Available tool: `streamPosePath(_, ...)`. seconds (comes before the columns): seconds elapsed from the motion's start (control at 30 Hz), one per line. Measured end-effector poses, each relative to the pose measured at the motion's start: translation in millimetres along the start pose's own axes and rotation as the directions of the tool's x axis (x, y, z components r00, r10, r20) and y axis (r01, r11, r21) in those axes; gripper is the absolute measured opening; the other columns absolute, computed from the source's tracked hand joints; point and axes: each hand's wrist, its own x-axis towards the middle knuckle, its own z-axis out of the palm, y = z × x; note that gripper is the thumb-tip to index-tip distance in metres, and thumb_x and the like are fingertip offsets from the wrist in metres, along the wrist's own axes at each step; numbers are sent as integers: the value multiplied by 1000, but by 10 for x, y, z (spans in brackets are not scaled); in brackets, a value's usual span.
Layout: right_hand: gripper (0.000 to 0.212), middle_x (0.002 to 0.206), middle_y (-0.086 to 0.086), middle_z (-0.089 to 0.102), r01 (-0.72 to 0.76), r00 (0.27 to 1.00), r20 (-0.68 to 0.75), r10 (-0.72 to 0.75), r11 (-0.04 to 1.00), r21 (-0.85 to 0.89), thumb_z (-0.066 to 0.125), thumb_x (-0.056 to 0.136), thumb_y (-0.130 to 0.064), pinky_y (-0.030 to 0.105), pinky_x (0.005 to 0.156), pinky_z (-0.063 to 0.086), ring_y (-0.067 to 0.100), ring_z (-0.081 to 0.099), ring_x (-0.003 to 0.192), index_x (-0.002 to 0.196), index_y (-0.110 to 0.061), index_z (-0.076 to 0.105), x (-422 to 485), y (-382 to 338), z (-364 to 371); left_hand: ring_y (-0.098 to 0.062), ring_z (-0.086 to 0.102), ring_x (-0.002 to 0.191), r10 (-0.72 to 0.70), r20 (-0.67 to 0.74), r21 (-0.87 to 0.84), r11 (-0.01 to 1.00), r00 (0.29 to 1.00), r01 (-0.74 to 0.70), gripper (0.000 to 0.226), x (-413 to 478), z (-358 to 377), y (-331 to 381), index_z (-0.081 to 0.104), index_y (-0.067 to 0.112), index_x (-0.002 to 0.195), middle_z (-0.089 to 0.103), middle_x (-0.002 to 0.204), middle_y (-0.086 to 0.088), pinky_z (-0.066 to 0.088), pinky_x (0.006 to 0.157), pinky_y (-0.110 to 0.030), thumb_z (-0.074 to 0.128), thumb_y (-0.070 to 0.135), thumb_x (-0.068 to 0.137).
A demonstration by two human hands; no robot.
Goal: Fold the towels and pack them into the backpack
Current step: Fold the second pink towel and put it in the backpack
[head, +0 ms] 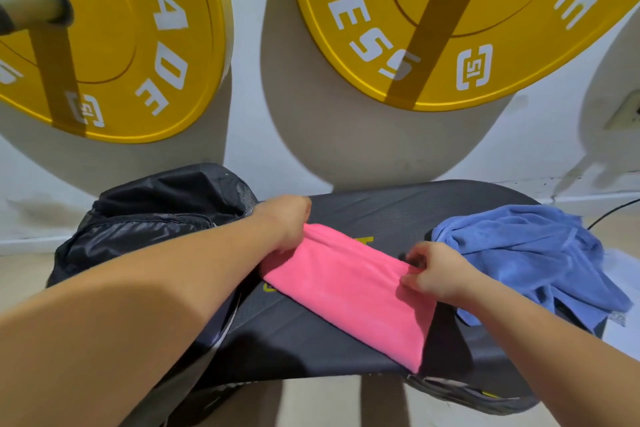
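My left hand grips one end of the pink towel, my right hand pinches the other; it lies on the counter beside the backpack.

We could not see the fingertips of the left hand: they were buried in the fold of the pink towel it gripped. The right hand covered the towel corner it pinched. The towel hid most of the yellow print on the worktop, so we could not read it. The left forearm blocked the near side of the backpack, and we could not tell whether it was unzipped. The blue towel lay bunched, its corners lost in its own folds. The left weight plate and the right weight plate were cut by the frame's edges, their lettering incomplete. A wall socket at the right edge was blurred.
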Motion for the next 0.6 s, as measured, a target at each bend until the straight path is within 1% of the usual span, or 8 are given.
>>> streamPosePath(0.1,20,59,4,62,-136,986,109,125,987,91,77,76,-16,26,43,46,17,58,47,68,-12,60,-26,30,3,-33,63,105,-11,-190,-147,989,982,-17,28,286,-153,112,57,25,107,66,116,-6,46,76,-34,56,9,84)
streamPosePath(0.2,21,65,9,68,-195,970,173,170,971,137,82,73,-15,34,47,58,22,65,53,74,-8,63,-77,17,-3,-34,60,113,-17,-311,-331,939,950,-92,44,391,-136,294,54,23,126,59,125,-9,52,92,-42,57,8,84)
streamPosePath(0.3,23,74,9,69,-224,970,129,205,961,162,82,75,-17,38,51,61,24,67,57,86,-7,64,-90,-11,-21,-33,60,116,8,-215,-325,942,976,-79,47,202,98,439,51,19,128,58,125,-9,51,97,-45,62,17,83)
streamPosePath(0.37,22,76,9,66,-229,971,103,216,963,140,77,82,-20,37,48,59,23,64,55,91,-5,64,-90,-29,-33,-34,61,115,-39,-94,-270,963,995,12,47,-25,296,482,49,17,124,63,122,-10,53,94,-44,64,30,82)
streamPosePath(0.43,22,74,11,66,-231,971,82,224,969,87,73,87,-23,35,45,57,24,62,50,90,-3,64,-95,-47,-34,-34,66,108,-98,45,-315,943,994,107,57,-254,516,559,45,15,129,66,118,-12,57,86,-42,65,42,83)
streamPosePath(0.5,25,69,14,67,-248,967,78,244,967,50,71,88,-24,35,44,57,25,61,44,87,0,64,-104,-50,-33,-31,75,83,-142,138,-538,820,980,195,73,-478,736,698,36,17,143,71,105,-11,62,63,-39,65,40,81)
streamPosePath(0.53,27,67,15,68,-265,961,90,261,963,41,70,88,-25,35,44,58,26,62,43,88,1,64,-116,-53,-35,-29,75,78,-152,161,-639,737,975,221,81,-577,825,776,30,21,150,71,105,-10,61,58,-37,65,36,79)
streamPosePath(0.6,27,62,15,67,-294,948,138,287,955,36,69,88,-24,32,44,56,24,62,40,89,3,64,-148,-64,-46,-28,70,102,-160,154,-746,628,975,221,89,-694,957,889,23,24,157,64,127,-8,62,78,-39,66,27,79)
